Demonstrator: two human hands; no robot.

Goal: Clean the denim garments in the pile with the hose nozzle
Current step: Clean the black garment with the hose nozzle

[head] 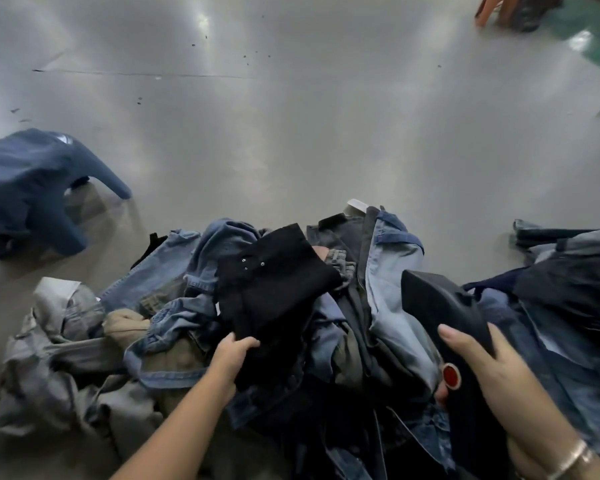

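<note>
A pile of denim garments (pixel 174 271) in blue, grey and dark tones lies on the floor in front of me. My left hand (pixel 231 355) grips the lower edge of a black denim garment (pixel 274 285) that is lifted above the pile. My right hand (pixel 482 368) holds the black hose nozzle (pixel 440 299), which has a red button (pixel 451 375) by my thumb; its flat head points toward the black garment. A bracelet sits on my right wrist.
A dark blue garment (pixel 25 192) lies apart at the left, blurred. More jeans (pixel 568 271) are heaped at the right. The grey floor (pixel 291 133) stretches ahead. An orange stool leg (pixel 489 8) and a green floor patch are at the top right.
</note>
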